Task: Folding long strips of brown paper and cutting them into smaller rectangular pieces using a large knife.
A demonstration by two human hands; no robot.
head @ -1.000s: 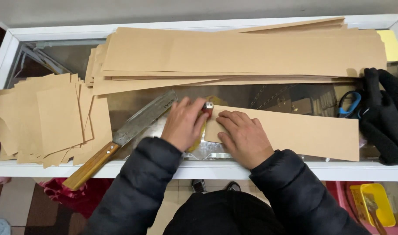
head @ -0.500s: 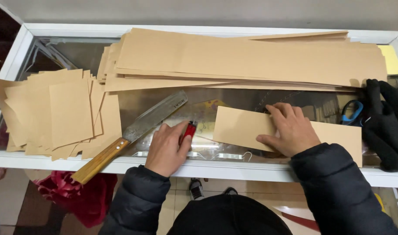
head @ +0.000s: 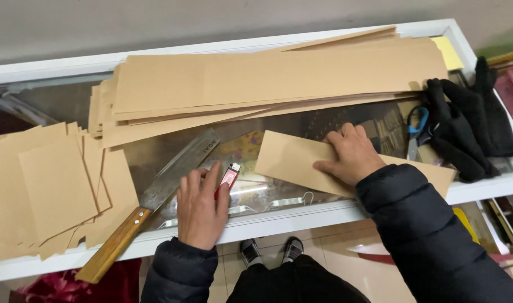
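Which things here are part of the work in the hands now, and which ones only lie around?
In hand:
- left hand resting on the red lighter
- right hand pressing flat on the brown paper strip

Lying about:
- big knife with wooden handle
- stack of long strips
- pile of cut sheets
- blue-handled scissors
- black gloves

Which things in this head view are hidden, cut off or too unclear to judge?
- Red lighter: lower part covered by the left hand.
- Blue-handled scissors: blades partly under the black gloves.
- Short brown strip: middle under the right hand.
- Knife: handle end dips below the counter rim.
- Items under the glass: blurred by reflections.
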